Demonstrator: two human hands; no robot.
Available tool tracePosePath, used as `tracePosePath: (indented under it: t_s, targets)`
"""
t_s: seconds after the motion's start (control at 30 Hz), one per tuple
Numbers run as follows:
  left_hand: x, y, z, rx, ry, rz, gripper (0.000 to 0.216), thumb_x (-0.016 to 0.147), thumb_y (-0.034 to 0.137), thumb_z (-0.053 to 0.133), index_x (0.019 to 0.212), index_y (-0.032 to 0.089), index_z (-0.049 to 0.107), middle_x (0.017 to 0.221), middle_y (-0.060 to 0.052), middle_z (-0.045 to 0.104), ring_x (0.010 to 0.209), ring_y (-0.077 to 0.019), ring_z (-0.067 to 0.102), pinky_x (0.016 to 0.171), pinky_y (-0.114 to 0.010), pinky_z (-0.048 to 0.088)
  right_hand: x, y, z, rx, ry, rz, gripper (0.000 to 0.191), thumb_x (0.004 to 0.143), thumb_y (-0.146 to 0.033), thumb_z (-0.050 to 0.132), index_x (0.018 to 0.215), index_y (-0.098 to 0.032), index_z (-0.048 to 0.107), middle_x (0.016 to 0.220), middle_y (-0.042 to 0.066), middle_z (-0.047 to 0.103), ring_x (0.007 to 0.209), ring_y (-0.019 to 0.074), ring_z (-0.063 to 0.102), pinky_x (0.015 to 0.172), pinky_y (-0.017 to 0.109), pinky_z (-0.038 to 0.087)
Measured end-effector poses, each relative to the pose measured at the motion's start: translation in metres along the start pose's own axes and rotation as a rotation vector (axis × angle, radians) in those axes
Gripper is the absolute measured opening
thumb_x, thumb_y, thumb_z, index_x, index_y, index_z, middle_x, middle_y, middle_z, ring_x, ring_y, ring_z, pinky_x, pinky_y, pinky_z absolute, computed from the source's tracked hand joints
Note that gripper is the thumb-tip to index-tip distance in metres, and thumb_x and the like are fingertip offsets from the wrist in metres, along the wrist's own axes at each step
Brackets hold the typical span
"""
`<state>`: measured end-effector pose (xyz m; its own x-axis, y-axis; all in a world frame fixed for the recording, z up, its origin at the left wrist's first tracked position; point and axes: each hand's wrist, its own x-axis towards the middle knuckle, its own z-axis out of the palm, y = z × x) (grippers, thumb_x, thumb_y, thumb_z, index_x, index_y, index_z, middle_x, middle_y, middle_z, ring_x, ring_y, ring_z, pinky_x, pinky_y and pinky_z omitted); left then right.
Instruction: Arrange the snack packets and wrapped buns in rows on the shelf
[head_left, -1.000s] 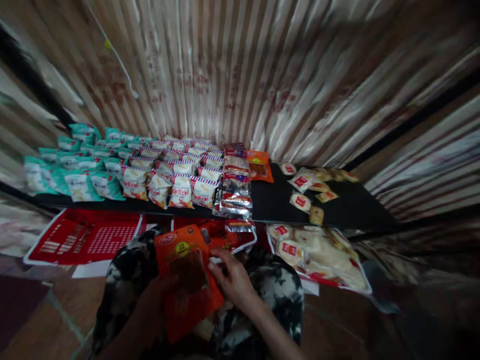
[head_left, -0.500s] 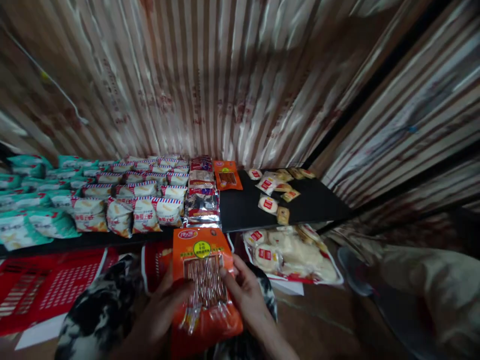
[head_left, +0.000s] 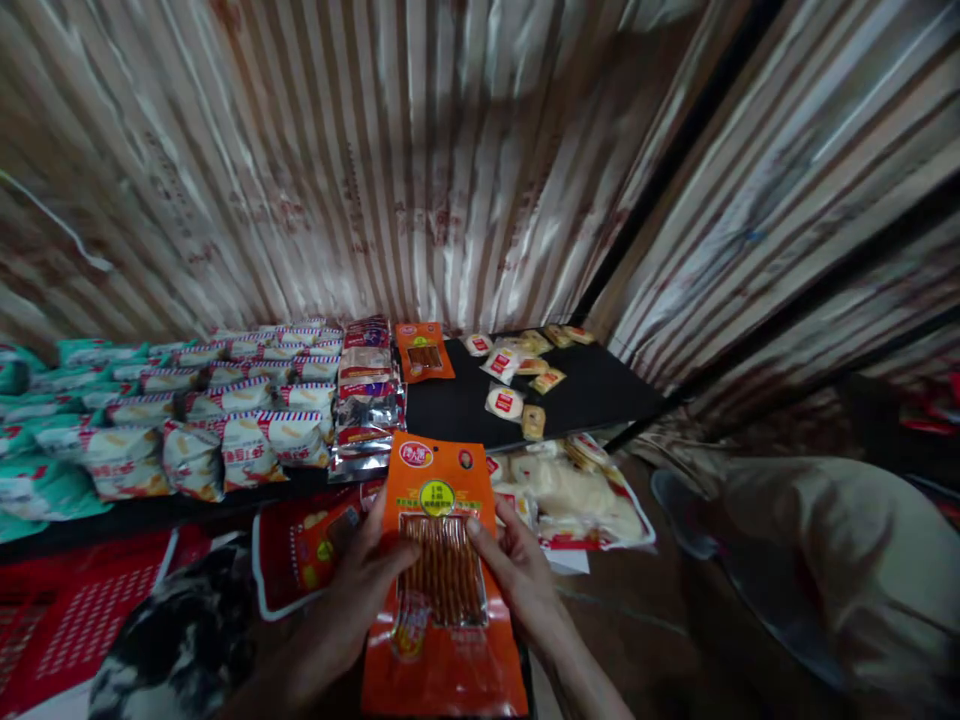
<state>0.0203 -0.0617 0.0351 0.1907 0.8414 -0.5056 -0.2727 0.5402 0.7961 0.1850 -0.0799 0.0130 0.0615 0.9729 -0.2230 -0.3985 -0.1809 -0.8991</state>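
Fingers of the left hand (head_left: pixel 360 578) and right hand (head_left: pixel 521 572) clasp opposite side edges of the orange rectangular plastic pouch (head_left: pixel 442 650), before the flat black counter (head_left: pixel 454 410). Probably light, pliable, slick; grip both edges.

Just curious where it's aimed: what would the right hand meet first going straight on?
The orange packet that the right hand holds; past that, perhaps the black shelf, though depth is unclear.
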Motion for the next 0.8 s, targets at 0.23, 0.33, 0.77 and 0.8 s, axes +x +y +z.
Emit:
tracePosePath:
  t_s: [0.23,0.33,0.77,0.8]
  targets:
    - [0.011,0.009,0.036,0.049,-0.054,0.040,0.076,0.065,0.021,0.072,0.136,0.024,0.044,0.124,-0.008,0.063,0.121,-0.0287,0.053,0.097,-0.034,0.045,0.009,-0.013,-0.027,0.013,0.084,-0.013,0.049,0.068,-0.046,0.075,0.109,-0.024,0.059,0.096,0.004,0.073,0.082,0.0241,0.070,0.070,0.036,0.056]
    - [0.020,0.013,0.047,0.064,-0.006,0.034,0.086,0.064,0.017,0.067,0.142,0.023,0.033,0.130,-0.011,0.058,0.116,-0.0295,0.056,0.094,-0.034,0.046,0.027,-0.020,-0.038,0.042,0.136,-0.005,0.050,0.065,-0.045,0.078,0.105,-0.022,0.058,0.087,0.004,0.074,0.074,0.0237,0.070,0.067,0.037,0.056]
    - [0.096,0.031,0.080,0.260,0.144,0.157,0.041,0.061,0.009,0.062,0.102,0.015,0.065,0.133,-0.011,0.052,0.126,-0.0286,0.044,0.109,-0.033,0.029,0.097,-0.025,-0.055,0.079,0.143,-0.023,0.064,0.066,-0.036,0.078,0.124,-0.027,0.050,0.118,0.004,0.066,0.096,0.0232,0.067,0.080,0.036,0.055]
    - [0.104,0.033,0.083,0.245,0.163,0.147,0.042,0.060,0.008,0.063,0.102,0.015,0.065,0.132,-0.012,0.052,0.125,-0.0293,0.045,0.108,-0.033,0.030,0.104,-0.025,-0.057,0.062,0.138,-0.017,0.064,0.066,-0.036,0.078,0.123,-0.026,0.051,0.118,0.005,0.066,0.097,0.0238,0.067,0.081,0.037,0.055]
